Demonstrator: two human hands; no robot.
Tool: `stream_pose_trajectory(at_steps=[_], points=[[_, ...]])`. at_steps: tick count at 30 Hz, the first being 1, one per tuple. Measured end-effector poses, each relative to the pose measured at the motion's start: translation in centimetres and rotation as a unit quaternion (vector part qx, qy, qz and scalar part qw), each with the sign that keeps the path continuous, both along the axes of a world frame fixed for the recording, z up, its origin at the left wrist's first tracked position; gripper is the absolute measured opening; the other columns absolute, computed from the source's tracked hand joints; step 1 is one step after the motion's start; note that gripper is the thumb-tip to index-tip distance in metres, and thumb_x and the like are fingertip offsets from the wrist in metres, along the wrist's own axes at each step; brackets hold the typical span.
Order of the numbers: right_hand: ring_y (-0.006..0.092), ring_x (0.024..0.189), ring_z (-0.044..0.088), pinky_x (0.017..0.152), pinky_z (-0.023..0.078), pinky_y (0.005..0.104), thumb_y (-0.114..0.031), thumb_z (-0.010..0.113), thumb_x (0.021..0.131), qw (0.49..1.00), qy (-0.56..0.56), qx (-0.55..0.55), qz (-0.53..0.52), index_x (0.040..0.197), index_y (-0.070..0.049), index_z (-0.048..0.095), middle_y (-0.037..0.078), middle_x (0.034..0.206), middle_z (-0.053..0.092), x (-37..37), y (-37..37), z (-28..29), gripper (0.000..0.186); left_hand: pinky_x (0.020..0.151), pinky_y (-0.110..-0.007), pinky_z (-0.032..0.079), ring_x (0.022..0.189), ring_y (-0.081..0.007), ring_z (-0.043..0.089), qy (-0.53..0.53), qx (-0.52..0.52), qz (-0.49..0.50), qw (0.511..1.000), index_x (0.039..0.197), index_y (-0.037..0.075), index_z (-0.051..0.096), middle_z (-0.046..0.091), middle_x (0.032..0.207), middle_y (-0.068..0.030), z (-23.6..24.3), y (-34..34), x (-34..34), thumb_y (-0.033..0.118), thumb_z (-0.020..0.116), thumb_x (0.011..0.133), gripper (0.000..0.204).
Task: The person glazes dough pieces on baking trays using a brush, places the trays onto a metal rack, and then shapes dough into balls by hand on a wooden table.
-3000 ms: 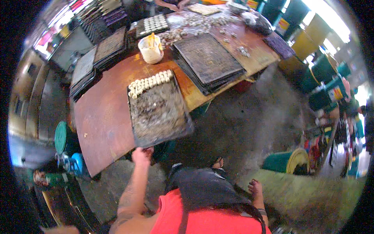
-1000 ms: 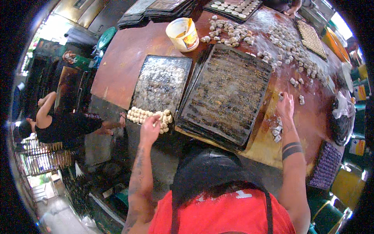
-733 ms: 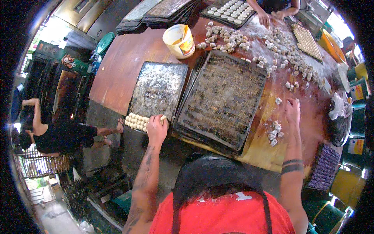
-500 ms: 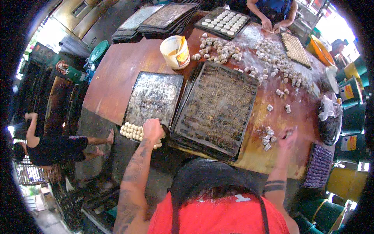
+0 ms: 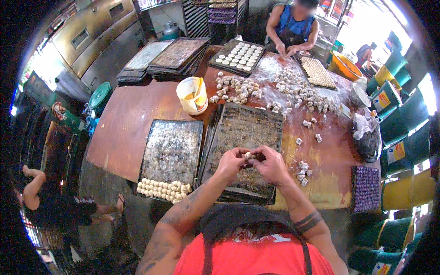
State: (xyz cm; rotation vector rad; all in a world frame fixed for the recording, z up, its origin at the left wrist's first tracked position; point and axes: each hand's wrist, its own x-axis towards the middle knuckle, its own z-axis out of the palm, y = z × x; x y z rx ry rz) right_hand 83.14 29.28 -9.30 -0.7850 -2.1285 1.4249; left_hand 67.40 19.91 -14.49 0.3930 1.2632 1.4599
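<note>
Pale dough (image 5: pixel 249 156), finger-pinched by my left hand (image 5: pixel 232 164) and right hand (image 5: pixel 271 166) above the tray stack (image 5: pixel 250 124), seems soft; grip its sides lightly.

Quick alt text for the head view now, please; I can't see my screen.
The left hand and right hand hold a small, pale dough piece above a stack of dark, rectangular metal trays. To the left, a worn, silvery metal tray holds rows of round, pale dough balls along its near end; a white plastic bucket stands beyond.
</note>
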Motion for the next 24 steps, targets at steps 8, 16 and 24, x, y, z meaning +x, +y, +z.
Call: stream_pose_trajectory(at_steps=[8, 16, 24], points=[[0.0278, 0.094, 0.067, 0.086, 0.056, 0.037, -0.002, 0.073, 0.088, 0.97, 0.012, 0.238, -0.054, 0.114, -0.002, 0.067, 0.01, 0.103, 0.067, -1.0, -0.8, -0.2, 0.027, 0.094, -0.029, 0.055, 0.106, -0.0155, 0.066, -0.025, 0.072, -0.012, 0.997, 0.131, -0.001, 0.059, 0.068, 0.122, -0.0081, 2.9, -0.6, 0.4, 0.01, 0.07, 0.098, 0.037], [0.0155, 0.094, 0.066, 0.084, 0.055, 0.0336, -0.02, 0.076, 0.094, 0.96, 0.136, -0.235, -0.075, 0.111, 0.0, 0.067, 0.011, 0.107, 0.07, -1.1, 1.7, -0.5, 0.027, 0.091, -0.029, 0.055, 0.104, -0.0158, 0.068, -0.042, 0.104, 0.02, 0.994, 0.127, -0.003, 0.066, 0.073, 0.115, -0.0106, 6.7, 1.4, 0.9, 0.01, 0.073, 0.095, 0.035], [0.0297, 0.101, 0.068, 0.089, 0.056, 0.0398, -0.009, 0.074, 0.089, 0.968, 0.091, 0.16, -0.168, 0.111, -0.004, 0.071, 0.013, 0.111, 0.069, -2.5, 0.9, 4.1, 0.023, 0.092, -0.03, 0.057, 0.104, -0.0174, 0.069, 0.154, 0.163, 0.12, 0.967, 0.127, -0.003, 0.061, 0.07, 0.116, -0.0099, 5.6, 2.4, 1.5, 0.01, 0.069, 0.098, 0.032]])
